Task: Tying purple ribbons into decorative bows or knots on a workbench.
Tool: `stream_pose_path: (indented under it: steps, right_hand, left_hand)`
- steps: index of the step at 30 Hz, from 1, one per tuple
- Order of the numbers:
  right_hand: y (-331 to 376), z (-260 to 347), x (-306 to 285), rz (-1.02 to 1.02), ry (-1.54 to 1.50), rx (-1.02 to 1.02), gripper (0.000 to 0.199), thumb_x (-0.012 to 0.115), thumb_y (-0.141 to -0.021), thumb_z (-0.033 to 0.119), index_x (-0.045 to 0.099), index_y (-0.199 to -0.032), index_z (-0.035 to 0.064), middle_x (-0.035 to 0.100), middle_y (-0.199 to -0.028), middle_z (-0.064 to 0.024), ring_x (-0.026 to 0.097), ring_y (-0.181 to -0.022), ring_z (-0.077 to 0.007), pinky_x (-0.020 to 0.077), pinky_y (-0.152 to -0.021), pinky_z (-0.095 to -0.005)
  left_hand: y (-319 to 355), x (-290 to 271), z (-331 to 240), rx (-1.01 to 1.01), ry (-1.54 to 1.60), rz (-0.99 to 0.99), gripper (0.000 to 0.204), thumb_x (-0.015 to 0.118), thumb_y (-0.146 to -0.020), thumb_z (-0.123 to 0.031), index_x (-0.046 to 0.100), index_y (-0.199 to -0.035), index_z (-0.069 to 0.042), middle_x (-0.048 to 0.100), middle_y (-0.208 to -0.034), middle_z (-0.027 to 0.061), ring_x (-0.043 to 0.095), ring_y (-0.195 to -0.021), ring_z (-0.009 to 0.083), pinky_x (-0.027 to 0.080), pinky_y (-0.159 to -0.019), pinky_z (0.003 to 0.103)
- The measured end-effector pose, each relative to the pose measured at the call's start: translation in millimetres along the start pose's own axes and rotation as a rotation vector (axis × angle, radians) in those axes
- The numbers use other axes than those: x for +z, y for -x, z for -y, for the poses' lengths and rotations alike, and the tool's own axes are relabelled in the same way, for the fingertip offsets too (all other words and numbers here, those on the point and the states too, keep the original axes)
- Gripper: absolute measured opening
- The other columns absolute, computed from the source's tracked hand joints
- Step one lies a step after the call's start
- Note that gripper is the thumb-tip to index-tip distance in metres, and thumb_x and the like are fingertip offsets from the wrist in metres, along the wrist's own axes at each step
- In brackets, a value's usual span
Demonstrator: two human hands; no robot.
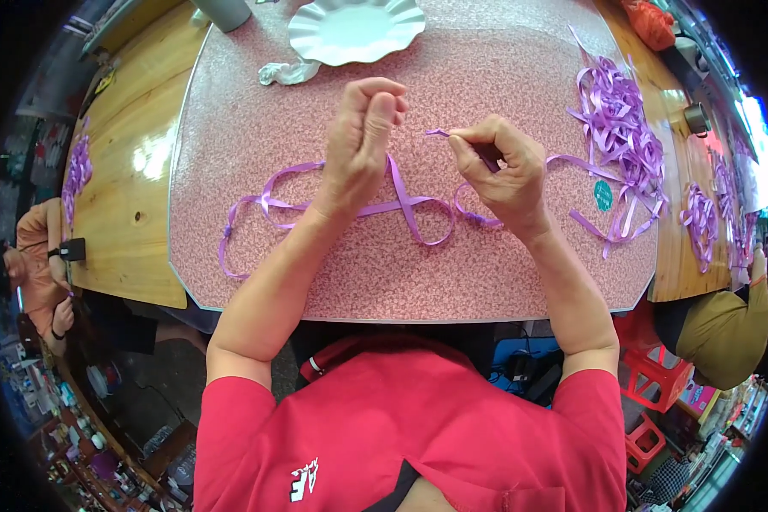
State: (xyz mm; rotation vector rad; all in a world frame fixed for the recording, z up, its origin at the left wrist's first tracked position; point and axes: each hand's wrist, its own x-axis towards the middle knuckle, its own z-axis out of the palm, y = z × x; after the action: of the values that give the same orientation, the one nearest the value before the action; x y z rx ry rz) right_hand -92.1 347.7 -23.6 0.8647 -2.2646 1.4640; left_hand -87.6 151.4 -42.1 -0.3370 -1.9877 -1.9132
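Note:
A short end of purple ribbon [438, 132] sticks out to the left from between the thumb and forefinger of my right hand [503, 166], which is closed in a pinch. My left hand [363, 141] is raised a little apart from that end, its fingers curled and the thumb pressed against them; whatever it may hold is hidden. Under my left wrist and forearm, a long purple ribbon [401, 203] lies in loose loops on the pink speckled tabletop [384, 282]. Small knots show on it at the left and near my right hand.
A tangled heap of purple ribbons [619, 128] lies at the right, with a round green tag [603, 195] beside it. Farther back are a white scalloped plate [356, 30], a crumpled white tissue [288, 72] and a grey container [224, 13]. People sit at both sides.

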Motion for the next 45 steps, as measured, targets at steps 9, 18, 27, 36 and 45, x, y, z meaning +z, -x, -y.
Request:
stream_pose_path:
  steps: [9, 18, 27, 36, 45]
  right_hand:
    - [-1.8, 1.3, 2.4, -0.015, 0.082, -0.165, 0.012, 0.077, -0.083, 0.001, 0.069, -0.091, 0.0038, 0.061, -0.071, -0.0011, 0.051, -0.057, -0.0060, 0.0395, -0.050, -0.0228]
    - [-2.9, -6.7, 0.8, -0.018, 0.061, -0.210, 0.009, 0.075, -0.085, 0.003, 0.067, -0.088, 0.0025, 0.059, -0.068, -0.0035, 0.050, -0.055, -0.0071, 0.0383, -0.048, -0.0261]
    - [-3.5, -9.0, -4.5, -0.007, -0.057, -0.056, 0.010, 0.073, -0.090, 0.010, 0.069, -0.088, 0.0014, 0.065, -0.070, -0.0010, 0.056, -0.059, -0.0053, 0.0436, -0.049, -0.0211]
    - [-4.5, 1.5, -9.9, 0.105, -0.149, 0.009, 0.016, 0.074, -0.088, 0.011, 0.070, -0.100, 0.0004, 0.069, -0.080, -0.0046, 0.062, -0.069, -0.0080, 0.0493, -0.058, -0.0259]
    - [-4.4, -0.3, -6.7, 0.055, -0.129, -0.102, 0.013, 0.076, -0.086, 0.010, 0.072, -0.094, 0.0013, 0.067, -0.077, -0.0068, 0.063, -0.066, -0.0141, 0.0483, -0.057, -0.0268]
  left_hand:
    - [8.6, -1.7, -1.8, 0.157, -0.289, 0.316, 0.029, 0.056, -0.103, -0.031, 0.060, -0.099, -0.002, 0.059, -0.089, 0.0073, 0.054, -0.078, 0.0125, 0.046, -0.065, 0.030]
    - [11.1, -3.5, 1.9, -0.145, 0.193, 0.280, 0.029, 0.050, -0.106, -0.022, 0.055, -0.082, -0.005, 0.054, -0.071, 0.0005, 0.048, -0.064, 0.0084, 0.043, -0.057, 0.026]
    - [2.3, 5.8, -2.7, 0.258, -0.224, 0.174, 0.019, 0.072, -0.090, -0.010, 0.060, -0.103, -0.005, 0.061, -0.081, 0.0043, 0.057, -0.074, 0.0144, 0.045, -0.067, 0.025]
    - [8.0, 0.2, -6.6, 0.168, -0.254, 0.338, 0.013, 0.060, -0.100, -0.014, 0.060, -0.094, -0.002, 0.058, -0.078, 0.0055, 0.055, -0.069, 0.0134, 0.044, -0.062, 0.027]
    - [10.7, -7.8, -5.7, -0.142, 0.101, 0.419, 0.029, 0.049, -0.107, -0.026, 0.060, -0.094, -0.003, 0.057, -0.075, 0.0023, 0.054, -0.068, 0.0104, 0.045, -0.063, 0.026]
